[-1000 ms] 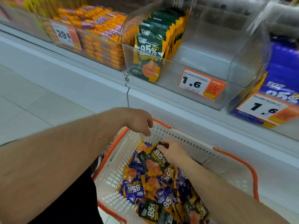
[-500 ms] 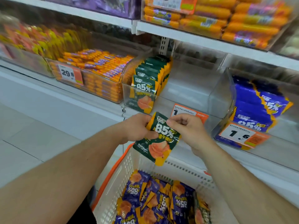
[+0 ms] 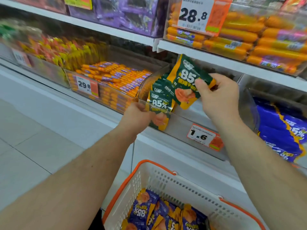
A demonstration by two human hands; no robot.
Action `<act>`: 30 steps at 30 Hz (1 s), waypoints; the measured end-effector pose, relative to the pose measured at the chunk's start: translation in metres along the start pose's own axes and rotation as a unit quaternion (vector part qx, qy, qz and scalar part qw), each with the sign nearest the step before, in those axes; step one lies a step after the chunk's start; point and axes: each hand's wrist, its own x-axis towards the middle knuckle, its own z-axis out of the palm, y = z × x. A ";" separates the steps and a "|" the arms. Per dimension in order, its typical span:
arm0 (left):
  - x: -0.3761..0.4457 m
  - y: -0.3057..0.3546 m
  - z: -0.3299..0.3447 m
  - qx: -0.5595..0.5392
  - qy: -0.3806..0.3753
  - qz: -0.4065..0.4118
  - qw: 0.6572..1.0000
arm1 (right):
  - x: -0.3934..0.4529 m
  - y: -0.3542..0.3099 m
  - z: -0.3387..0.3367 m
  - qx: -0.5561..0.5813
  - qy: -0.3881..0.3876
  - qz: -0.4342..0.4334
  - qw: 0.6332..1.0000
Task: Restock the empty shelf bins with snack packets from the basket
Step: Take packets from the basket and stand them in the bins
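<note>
My right hand (image 3: 217, 98) pinches a green and orange snack packet (image 3: 184, 80) marked 85%, held tilted above the clear shelf bin (image 3: 179, 128). A short row of matching green packets (image 3: 158, 103) stands at the bin's left end; the rest of the bin looks bare. My left hand (image 3: 137, 115) grips the bin's front left rim, fingers curled over the edge by the front packet. Below, the white basket with orange trim (image 3: 149, 180) holds several blue and orange packets (image 3: 154, 211).
A bin of orange sausage sticks (image 3: 113, 82) priced 29.8 sits left of the clear bin. Blue packets (image 3: 280, 130) fill the bin on the right. The upper shelf (image 3: 216, 58) hangs close above my right hand. A 1.6 price tag (image 3: 204, 136) is on the bin front.
My right hand has lifted the green packet from in front of the bin up over it. My left hand let go of the packet and took the bin's rim. The view tilted up.
</note>
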 end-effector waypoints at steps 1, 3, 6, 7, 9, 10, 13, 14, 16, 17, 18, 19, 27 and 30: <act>0.001 0.000 0.001 0.000 -0.002 -0.003 1.000 | 0.007 -0.001 0.005 -0.017 -0.015 -0.003 1.000; -0.001 0.002 0.005 -0.002 -0.012 -0.005 1.000 | 0.016 0.002 0.021 -0.059 -0.066 0.006 0.996; -0.006 0.001 0.011 0.014 -0.033 -0.012 0.999 | 0.022 0.010 0.047 -0.104 -0.146 0.048 0.983; -0.007 0.000 0.013 0.030 -0.039 -0.012 0.999 | 0.022 0.014 0.055 -0.103 -0.169 0.071 0.978; -0.010 -0.001 0.017 0.059 -0.045 -0.003 0.997 | 0.023 0.023 0.069 -0.094 -0.216 0.118 0.965; -0.011 -0.001 0.018 0.066 -0.049 0.000 0.997 | 0.023 0.026 0.074 -0.089 -0.235 0.142 0.957; -0.014 -0.003 0.023 0.077 -0.081 0.009 0.994 | 0.028 0.035 0.088 -0.113 -0.273 0.163 0.941; -0.016 -0.003 0.024 0.087 -0.090 0.011 0.992 | 0.029 0.035 0.088 -0.123 -0.278 0.170 0.937; -0.017 -0.003 0.026 0.104 -0.104 0.012 0.989 | 0.033 0.037 0.086 -0.140 -0.283 0.180 0.932; -0.017 -0.004 0.027 0.111 -0.108 0.014 0.988 | 0.034 0.038 0.084 -0.155 -0.283 0.182 0.929; -0.017 -0.005 0.028 0.118 -0.113 0.013 0.986 | 0.034 0.037 0.080 -0.184 -0.273 0.176 0.928; -0.018 -0.006 0.030 0.126 -0.120 0.011 0.985 | 0.032 0.036 0.074 -0.221 -0.245 0.158 0.931; -0.034 -0.030 0.060 0.307 -0.262 0.053 0.914 | -0.059 0.044 0.015 -0.071 0.043 -0.246 0.966; -0.041 -0.046 0.068 0.444 -0.343 0.084 0.824 | -0.127 0.081 0.002 -0.058 0.037 -0.207 0.976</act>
